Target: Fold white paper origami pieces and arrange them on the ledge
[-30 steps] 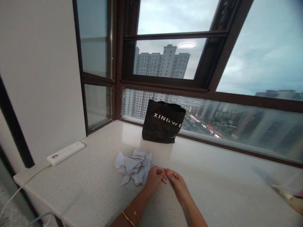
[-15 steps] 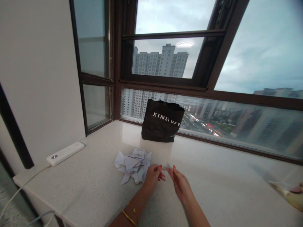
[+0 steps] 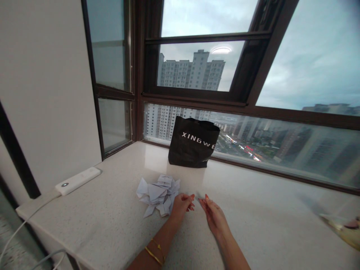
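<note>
Over the pale speckled counter (image 3: 118, 210), my left hand (image 3: 182, 204) is closed, its thumb and forefinger pinched together. Facing it a short gap away, my right hand (image 3: 215, 215) is also closed in a pinch. Whatever lies between the fingertips of either hand, if anything, is too small to make out; only a faint grey smudge shows between them. Directly left of my left hand is a loose heap of folded white paper pieces (image 3: 156, 193), partly hidden by that hand.
A black bag (image 3: 192, 148) with white lettering stands upright by the window. To the left, a white power strip (image 3: 78, 181) with a cable lies along the counter's edge. A yellowish object (image 3: 345, 232) sits at the far right edge, partly cut off.
The two hands stay almost in place, with the gap between their fingertips slightly wider. The view has shifted a little; the paper heap and the bag have not moved.
</note>
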`<state>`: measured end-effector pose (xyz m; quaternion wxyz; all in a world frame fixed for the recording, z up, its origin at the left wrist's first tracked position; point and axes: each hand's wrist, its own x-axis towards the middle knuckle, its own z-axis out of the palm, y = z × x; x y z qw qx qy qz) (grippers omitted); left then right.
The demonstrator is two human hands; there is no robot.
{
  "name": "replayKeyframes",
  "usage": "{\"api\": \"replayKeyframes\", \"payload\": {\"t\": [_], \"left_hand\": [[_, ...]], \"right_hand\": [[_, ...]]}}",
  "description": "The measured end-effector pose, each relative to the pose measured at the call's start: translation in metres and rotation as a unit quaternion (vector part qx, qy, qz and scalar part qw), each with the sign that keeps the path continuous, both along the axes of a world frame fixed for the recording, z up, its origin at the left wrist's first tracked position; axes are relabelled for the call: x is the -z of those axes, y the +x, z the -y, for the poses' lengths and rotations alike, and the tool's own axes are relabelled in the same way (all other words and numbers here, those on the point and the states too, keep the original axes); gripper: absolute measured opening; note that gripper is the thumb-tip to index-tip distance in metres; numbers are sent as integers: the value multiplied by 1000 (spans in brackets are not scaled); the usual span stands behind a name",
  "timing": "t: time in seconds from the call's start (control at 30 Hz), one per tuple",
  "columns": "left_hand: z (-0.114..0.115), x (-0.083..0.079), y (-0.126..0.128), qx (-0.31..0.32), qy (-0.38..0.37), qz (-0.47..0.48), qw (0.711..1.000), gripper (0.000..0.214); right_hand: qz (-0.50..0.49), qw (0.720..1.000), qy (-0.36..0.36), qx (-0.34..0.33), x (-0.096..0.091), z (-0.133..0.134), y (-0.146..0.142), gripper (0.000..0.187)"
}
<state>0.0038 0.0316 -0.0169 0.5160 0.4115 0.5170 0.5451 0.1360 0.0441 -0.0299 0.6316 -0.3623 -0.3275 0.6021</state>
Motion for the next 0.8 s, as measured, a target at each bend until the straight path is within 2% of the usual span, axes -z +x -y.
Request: {"api": "replayKeyframes", "payload": {"t": [0.27, 0.6, 0.8], "left_hand": [[1, -1, -1, 5, 12, 17, 1000, 56], [3, 1, -2, 59, 1, 8, 998, 42], [0, -1, 3, 66, 4, -17, 998, 44]], "right_hand": [[10, 1000, -16, -16, -5, 0, -2, 31], [4, 999, -19, -27, -1, -2, 0, 27], [-2, 999, -26, -18, 2, -5, 2, 29]]}}
